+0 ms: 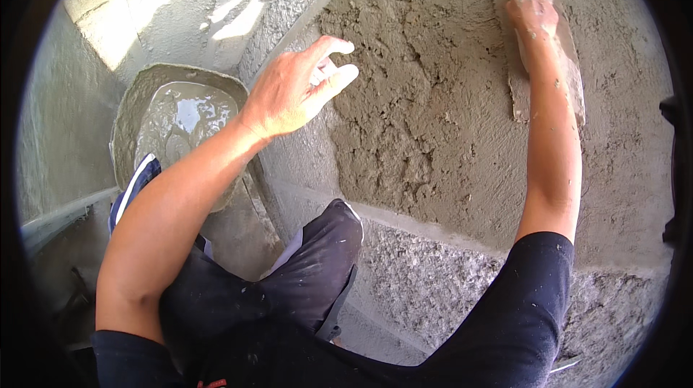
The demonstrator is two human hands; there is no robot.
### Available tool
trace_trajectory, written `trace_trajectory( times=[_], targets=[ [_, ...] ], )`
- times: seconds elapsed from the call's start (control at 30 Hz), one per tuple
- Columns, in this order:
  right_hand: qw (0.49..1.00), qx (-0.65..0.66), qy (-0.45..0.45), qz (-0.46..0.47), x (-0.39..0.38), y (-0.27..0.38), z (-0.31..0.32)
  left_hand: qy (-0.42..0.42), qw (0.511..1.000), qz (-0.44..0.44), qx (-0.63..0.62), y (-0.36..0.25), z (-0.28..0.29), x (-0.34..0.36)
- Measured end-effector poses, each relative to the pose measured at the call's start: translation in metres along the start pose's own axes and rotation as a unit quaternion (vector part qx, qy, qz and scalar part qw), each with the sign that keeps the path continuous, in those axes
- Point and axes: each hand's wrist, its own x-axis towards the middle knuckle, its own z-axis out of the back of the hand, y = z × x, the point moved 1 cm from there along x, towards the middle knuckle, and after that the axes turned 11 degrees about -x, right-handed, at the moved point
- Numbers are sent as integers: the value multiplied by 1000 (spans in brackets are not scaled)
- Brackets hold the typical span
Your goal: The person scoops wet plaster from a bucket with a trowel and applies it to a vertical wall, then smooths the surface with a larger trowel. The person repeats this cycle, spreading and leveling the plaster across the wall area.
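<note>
My right hand (533,11) is closed on the handle of a long, flat plastering float (521,96). The float lies against a surface of wet grey mortar (411,99) at the upper right. Beneath my fingers the handle is mostly hidden. My left hand (292,88) hangs in the air left of the mortar, its thumb and forefinger apart and nothing visible between them. Its other fingers are curled and partly hidden. Left of the float the mortar is rough and lumpy; around and right of it, smoother.
A mortar-crusted tub (130,110) holding wet mix stands at the left, beyond my forearm. Below the fresh mortar runs a rough grey band (426,272). My bent knee (336,229) is close to the surface's lower left edge. Grey walls (65,114) enclose the left side.
</note>
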Motion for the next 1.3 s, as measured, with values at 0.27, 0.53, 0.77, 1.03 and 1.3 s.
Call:
trace_trajectory(
  times=[0.27, 0.53, 0.77, 1.03, 1.3],
  targets=[
    [974, 14, 146, 172, -247, 63, -12, 8, 999, -38, 25, -5, 1, -9],
    [988, -63, -12, -142, -135, -184, 64, 19, 999, 37, 7, 22, -14, -4],
    [991, -122, -4, 60, -182, -159, 55, 33, 999, 5, 12, 27, -54, -12],
    [975, 2, 215, 58, -456, -18, 27, 54, 998, 27, 9, 5, -35, -26],
    [975, -18, 185, -124, -548, -82, 36, 36, 998, 28, -35, 2, -6, -16]
  ],
)
